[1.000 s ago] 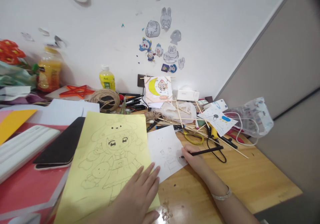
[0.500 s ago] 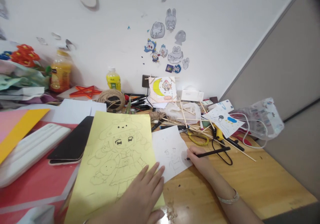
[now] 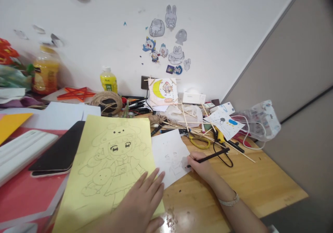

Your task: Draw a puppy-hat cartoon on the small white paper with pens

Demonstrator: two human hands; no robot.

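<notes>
My left hand (image 3: 142, 203) lies flat with fingers stretched out on the lower right corner of a yellow sheet (image 3: 109, 160) bearing a pencil drawing of a cartoon girl. My right hand (image 3: 201, 165) is closed around a black pen (image 3: 210, 155), whose tip rests on a small white paper (image 3: 170, 155) with a faint sketch. The white paper lies on the wooden table (image 3: 255, 188), its left edge tucked against the yellow sheet. A bracelet (image 3: 229, 201) circles my right wrist.
A black tablet (image 3: 57, 153) and a white case (image 3: 23, 149) lie left on a red mat. Behind the papers sit wooden sticks (image 3: 192, 123), yellow scissors (image 3: 199, 141), a twine roll (image 3: 106, 99), drink bottles (image 3: 108, 80), a moon drawing (image 3: 162, 91) and a plastic bag (image 3: 257, 120).
Only the view has shifted slightly. Both hands stay where they were, the pen tip still on the white paper.
</notes>
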